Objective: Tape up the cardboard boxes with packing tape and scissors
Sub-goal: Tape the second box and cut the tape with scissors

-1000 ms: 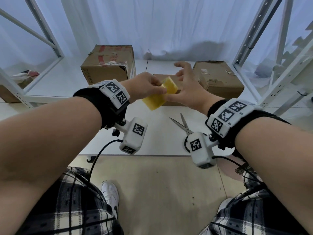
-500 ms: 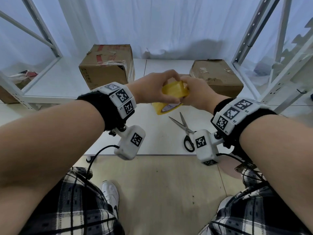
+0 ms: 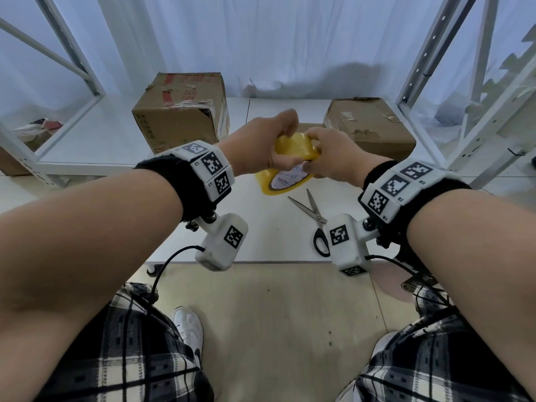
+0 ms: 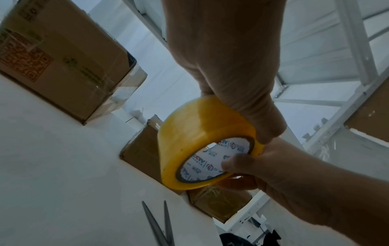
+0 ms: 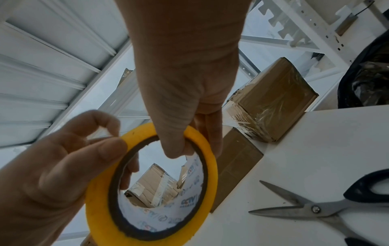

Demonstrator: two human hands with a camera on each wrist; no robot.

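Boxes are what this job is about, and from the head view three of them sit on the desk (image 3: 121, 140): a tall box (image 3: 179, 111) at the back left, a flat box (image 3: 374, 126) at the back right, and a small box (image 3: 314, 127) mostly hidden behind the hands. Both hands are up over the desk with the tape roll (image 3: 293, 149) between them; the left hand (image 3: 266, 143) grips its outer face and the right hand (image 3: 333, 153) pinches the far edge, so I'd say they are hunting for the loose end. Scissors (image 3: 314, 211) lie open on the desk, just beside the right wrist and untouched. From the left wrist, the tape roll (image 4: 193, 133) hangs above the small box (image 4: 143, 149), the left hand (image 4: 227, 66) is wrapped over its top, and the right hand (image 4: 294, 179) has its thumb on the printed core. No strip has been pulled free as far as I can see. The tall box (image 4: 69, 66) shows shiny film on its corner. From the right wrist, the flat box (image 5: 273, 103) also carries crinkled clear tape, so some sealing looks done already. The small box (image 5: 235, 159) looks bare on its visible face, and I judge it the one left to tape.
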